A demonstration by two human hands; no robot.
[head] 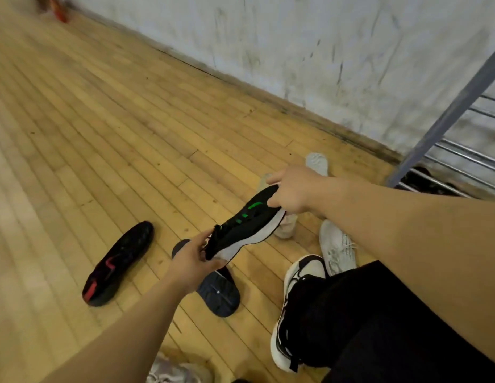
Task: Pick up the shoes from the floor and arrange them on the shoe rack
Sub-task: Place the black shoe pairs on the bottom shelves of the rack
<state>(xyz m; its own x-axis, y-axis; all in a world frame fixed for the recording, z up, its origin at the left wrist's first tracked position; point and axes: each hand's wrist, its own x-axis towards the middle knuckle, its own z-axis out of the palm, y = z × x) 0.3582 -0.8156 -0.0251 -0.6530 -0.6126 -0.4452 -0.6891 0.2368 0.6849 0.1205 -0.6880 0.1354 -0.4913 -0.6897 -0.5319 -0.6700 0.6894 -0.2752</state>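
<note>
A person holds a black sneaker (pixel 246 228) with green marks and a white sole in the air above a wooden floor (pixel 102 134), one hand at each end. The shoe's long axis slants from low on the left to higher on the right, so its far end points towards the metal shoe rack (pixel 445 120) at the right edge of view. The right hand (pixel 293 189) is nearer the rack, with its fingers curled over the upper end. The left hand (pixel 191 261) pinches the lower end between thumb and fingers. Neither hand is free. A black shoe with red marks (pixel 119 264), an upturned dark slipper (pixel 218 294) and a white sneaker (pixel 336 247) lie on the floor below. The move to the rack would likely go rightward.
</note>
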